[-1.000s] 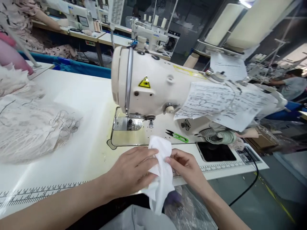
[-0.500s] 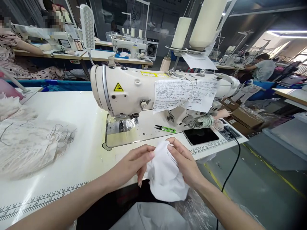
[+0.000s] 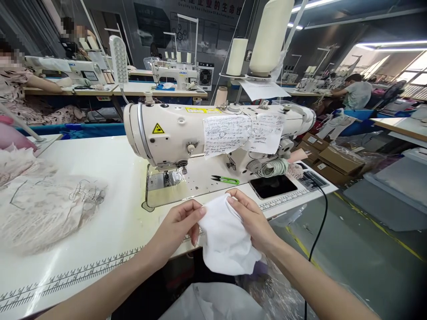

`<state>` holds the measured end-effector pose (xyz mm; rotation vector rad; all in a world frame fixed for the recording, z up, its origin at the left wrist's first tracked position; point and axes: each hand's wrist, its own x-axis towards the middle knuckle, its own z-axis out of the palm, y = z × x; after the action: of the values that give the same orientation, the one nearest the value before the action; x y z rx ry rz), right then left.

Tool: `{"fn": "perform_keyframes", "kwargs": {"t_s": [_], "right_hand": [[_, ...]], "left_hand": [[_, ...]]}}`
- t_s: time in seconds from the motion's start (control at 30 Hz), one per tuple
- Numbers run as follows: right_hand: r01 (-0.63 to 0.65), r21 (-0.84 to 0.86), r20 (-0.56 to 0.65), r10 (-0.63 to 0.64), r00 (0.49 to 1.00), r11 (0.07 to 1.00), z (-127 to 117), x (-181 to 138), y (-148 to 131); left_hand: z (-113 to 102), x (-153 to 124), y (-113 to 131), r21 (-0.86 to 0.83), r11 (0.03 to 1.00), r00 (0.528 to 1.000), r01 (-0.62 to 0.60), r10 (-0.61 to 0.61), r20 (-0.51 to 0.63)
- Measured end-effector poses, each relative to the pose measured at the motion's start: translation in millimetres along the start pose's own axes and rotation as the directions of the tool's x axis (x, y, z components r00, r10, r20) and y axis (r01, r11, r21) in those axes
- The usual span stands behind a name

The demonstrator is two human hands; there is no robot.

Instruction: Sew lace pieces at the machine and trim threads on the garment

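Observation:
A piece of white fabric [image 3: 227, 242] hangs between my two hands at the front edge of the sewing table [image 3: 116, 186]. My left hand [image 3: 183, 222] pinches its upper left corner between thumb and fingers. The upper right edge is gripped by my right hand [image 3: 247, 213], thumb on top. Below, the cloth drapes loosely past the table edge. Behind it stands a white sewing machine [image 3: 173, 133], its needle area left of and beyond my hands. Green thread snips [image 3: 225, 179] lie on the machine bed.
Lace fabric [image 3: 50, 209] is heaped on the left of the table. A black phone [image 3: 273, 186] and a coil of pale cord [image 3: 272, 168] lie at the right. Handwritten papers [image 3: 227, 133] hang on the machine. A black cable [image 3: 322, 231] drops off the right edge. Co-workers sit farther back.
My hands have spread slightly apart, stretching the fabric's top edge wider and moving a little left. The camera view has tilted up slightly. Both hands keep their hold.

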<state>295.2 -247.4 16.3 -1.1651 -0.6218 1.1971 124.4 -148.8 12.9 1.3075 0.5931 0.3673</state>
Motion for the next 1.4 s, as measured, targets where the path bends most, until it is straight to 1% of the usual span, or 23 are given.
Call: {"fn": "perform_keyframes", "kwargs": {"t_s": [0.3, 0.43, 0.5, 0.57, 0.6, 0.63, 0.7, 0.73, 0.77, 0.8, 0.83, 0.87, 0.93, 0.97, 1.03, 1.1, 1.13, 1.17, 1.2, 1.23, 1.33, 1.37, 1.4], "right_hand": [[-0.057, 0.047, -0.028, 0.058, 0.998, 0.997, -2, 3, 3], [-0.07, 0.039, -0.042, 0.072, 0.997, 0.997, -3, 4, 3], [-0.062, 0.025, -0.005, 0.062, 0.998, 0.998, -5, 4, 2], [-0.06, -0.027, 0.099, 0.062, 0.993, 0.998, -7, 4, -2], [-0.052, -0.082, 0.148, 0.064, 0.987, 0.995, -7, 3, -5], [-0.037, -0.154, 0.182, 0.065, 0.981, 0.987, -7, 2, -7], [0.029, -0.318, 0.182, 0.031, 0.983, 0.948, -7, 2, -12], [0.083, -0.39, 0.166, -0.019, 0.986, 0.917, -7, 2, -13], [0.15, -0.444, 0.159, -0.088, 0.983, 0.883, -7, 2, -13], [0.23, -0.481, 0.163, -0.171, 0.972, 0.846, -7, 3, -13], [0.318, -0.504, 0.177, -0.265, 0.948, 0.803, -7, 3, -11], [0.411, -0.517, 0.198, -0.362, 0.911, 0.751, -8, 3, -9], [0.577, -0.532, 0.253, -0.533, 0.807, 0.62, -9, 2, -4], [0.641, -0.545, 0.282, -0.603, 0.747, 0.54, -11, 1, -1], [0.728, -0.593, 0.351, -0.703, 0.618, 0.344, -15, -2, 3], [0.758, -0.641, 0.445, -0.746, 0.494, 0.119, -18, -6, 5], [0.755, -0.655, 0.489, -0.752, 0.441, 0.017, -20, -7, 6], [0.748, -0.661, 0.525, -0.752, 0.399, -0.065, -21, -9, 6], [0.742, -0.66, 0.547, -0.754, 0.363, -0.121, -22, -9, 6], [0.74, -0.654, 0.557, -0.761, 0.331, -0.157, -23, -9, 7], [0.748, -0.626, 0.57, -0.785, 0.243, -0.223, -25, -6, 9], [0.744, -0.623, 0.575, -0.787, 0.225, -0.242, -26, -5, 10], [0.734, -0.628, 0.579, -0.785, 0.22, -0.257, -27, -4, 11]], "left_hand": [[0, 1, -2, -0.022, 1.0, 1.0, 0.02, -0.02, -0.009], [1, 0, -1, -0.037, 0.999, 1.0, 0.024, -0.024, -0.012], [1, 0, 1, -0.036, 0.999, 1.0, 0.022, -0.022, -0.01], [1, 0, 2, -0.021, 1.0, 1.0, 0.004, -0.005, -0.003], [0, 0, 3, -0.002, 1.0, 1.0, -0.011, 0.011, -0.001], [-1, -1, 4, 0.035, 0.999, 0.999, -0.035, 0.036, -0.008], [-2, -3, 5, 0.18, 0.977, 0.991, -0.117, 0.126, -0.04], [-3, -5, 6, 0.283, 0.943, 0.979, -0.177, 0.199, -0.05], [-3, -7, 7, 0.394, 0.884, 0.956, -0.251, 0.29, -0.042], [-3, -8, 7, 0.496, 0.8, 0.919, -0.337, 0.393, -0.009], [-3, -10, 7, 0.575, 0.699, 0.87, -0.426, 0.492, 0.047], [-2, -11, 7, 0.623, 0.593, 0.809, -0.511, 0.576, 0.116], [0, -10, 5, 0.656, 0.399, 0.674, -0.641, 0.702, 0.231], [1, -9, 3, 0.658, 0.321, 0.61, -0.681, 0.746, 0.268], [2, -6, -2, 0.671, 0.194, 0.499, -0.716, 0.814, 0.297], [3, -5, -6, 0.699, 0.088, 0.411, -0.709, 0.858, 0.308], [3, -5, -7, 0.714, 0.043, 0.38, -0.699, 0.868, 0.319], [3, -5, -7, 0.727, 0.001, 0.355, -0.687, 0.873, 0.335], [3, -5, -7, 0.736, -0.04, 0.335, -0.676, 0.872, 0.356], [3, -6, -6, 0.741, -0.078, 0.319, -0.667, 0.869, 0.379], [2, -9, -2, 0.742, -0.175, 0.262, -0.647, 0.863, 0.432], [2, -10, -1, 0.741, -0.202, 0.244, -0.641, 0.861, 0.446], [2, -11, 0, 0.738, -0.229, 0.228, -0.635, 0.857, 0.462]]}}
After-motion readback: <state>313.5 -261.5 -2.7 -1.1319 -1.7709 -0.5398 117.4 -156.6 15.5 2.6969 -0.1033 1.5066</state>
